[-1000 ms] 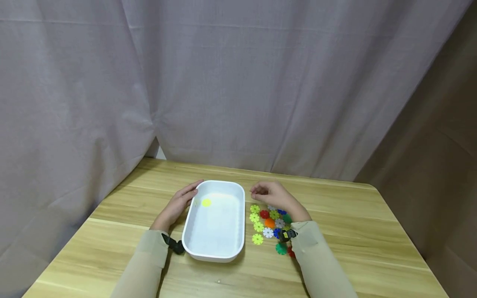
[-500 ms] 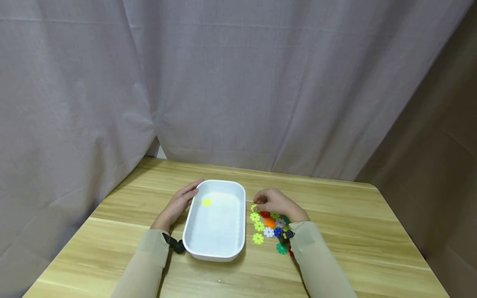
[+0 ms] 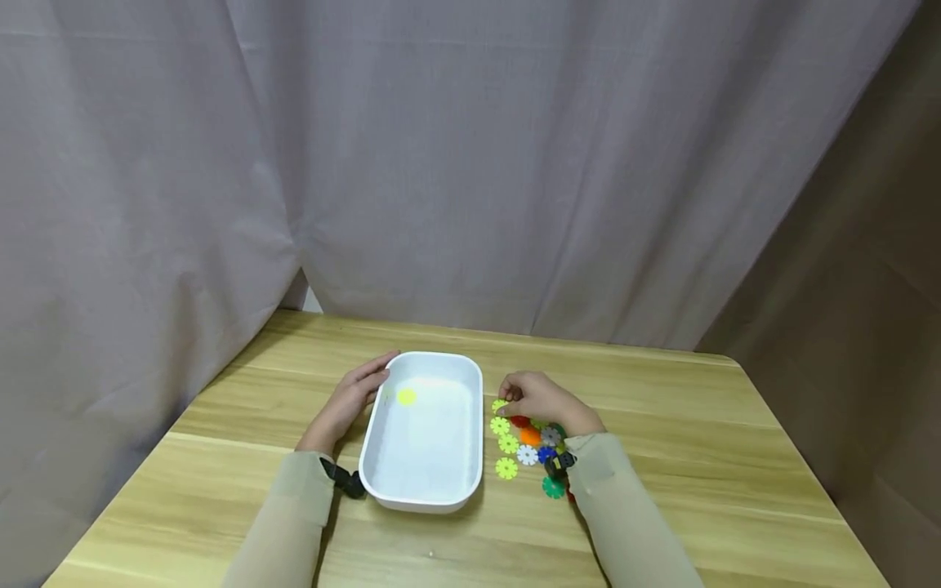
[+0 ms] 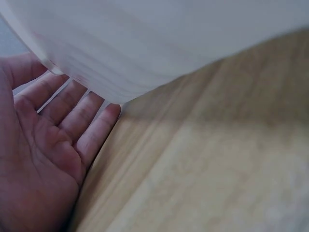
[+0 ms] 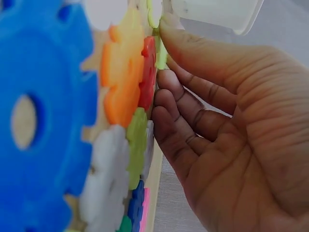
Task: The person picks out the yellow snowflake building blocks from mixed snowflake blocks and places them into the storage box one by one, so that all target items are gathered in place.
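A white plastic tray [image 3: 426,457] stands on the wooden table, with one yellow snowflake disc [image 3: 407,397] inside near its far left corner. Along the tray's left wall lies my left hand [image 3: 345,408], its fingers extended; in the left wrist view the fingertips [image 4: 112,110] reach the tray's side. To the right of the tray, my right hand [image 3: 547,400] pinches a yellow-green snowflake disc [image 5: 161,55] at the far left of the pile. Thumb and curled fingers partly cover that disc. More yellow-green discs [image 3: 508,443] line up nearer the body.
Under and beside the right forearm lie an orange disc [image 3: 530,436], a white disc [image 3: 527,455], a green disc [image 3: 554,487] and a large-looking blue disc [image 5: 43,121] close to the wrist camera. A grey curtain [image 3: 470,163] hangs behind the table.
My right hand has come down from above the far end of the pile and now pinches the farthest yellow-green disc. The left hand and the tray stay put.
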{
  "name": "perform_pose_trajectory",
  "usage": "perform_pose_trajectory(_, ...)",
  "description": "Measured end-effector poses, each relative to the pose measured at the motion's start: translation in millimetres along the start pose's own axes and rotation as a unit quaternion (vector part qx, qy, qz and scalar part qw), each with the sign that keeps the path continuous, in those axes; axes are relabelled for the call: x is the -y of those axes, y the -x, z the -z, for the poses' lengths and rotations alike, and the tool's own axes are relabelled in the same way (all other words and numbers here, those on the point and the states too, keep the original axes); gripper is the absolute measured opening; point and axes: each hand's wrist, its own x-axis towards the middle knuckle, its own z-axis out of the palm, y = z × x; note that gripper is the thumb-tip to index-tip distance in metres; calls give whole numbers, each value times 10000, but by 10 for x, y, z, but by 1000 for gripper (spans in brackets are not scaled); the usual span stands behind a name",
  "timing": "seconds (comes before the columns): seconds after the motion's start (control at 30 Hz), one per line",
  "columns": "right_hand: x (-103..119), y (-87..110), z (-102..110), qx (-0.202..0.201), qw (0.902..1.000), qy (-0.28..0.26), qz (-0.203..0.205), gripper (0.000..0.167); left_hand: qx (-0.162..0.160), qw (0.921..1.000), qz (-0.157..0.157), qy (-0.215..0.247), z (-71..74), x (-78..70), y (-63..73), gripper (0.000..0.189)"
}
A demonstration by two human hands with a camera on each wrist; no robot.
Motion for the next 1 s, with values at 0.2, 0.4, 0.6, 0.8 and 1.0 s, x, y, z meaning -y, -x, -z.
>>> perform_pose_trajectory(0.2,0,15,-18,35,9998,-196,-61,24,47,9999,119,-106,-11,-5,34,52)
perform_pose_trajectory(0.4,-8,-10,-18,-89,9994,-235,254,19,23,9999,90,-67,-9,-7,9,51)
perform_pose_trajectory(0.6,27,-38,9,-109,9989,-247,386,13,61,9998,161,-38,-3,-30,9,51)
perform_pose_trajectory(0.8,56,-34,19,-349,9977,-326,483,11,-13,9999,118,-40,-5,-32,13,51)
perform_pose_trajectory(1.0,51,-24,20,-600,9962,-378,506,11,2,9999,120,-20,-25,-12,27,50)
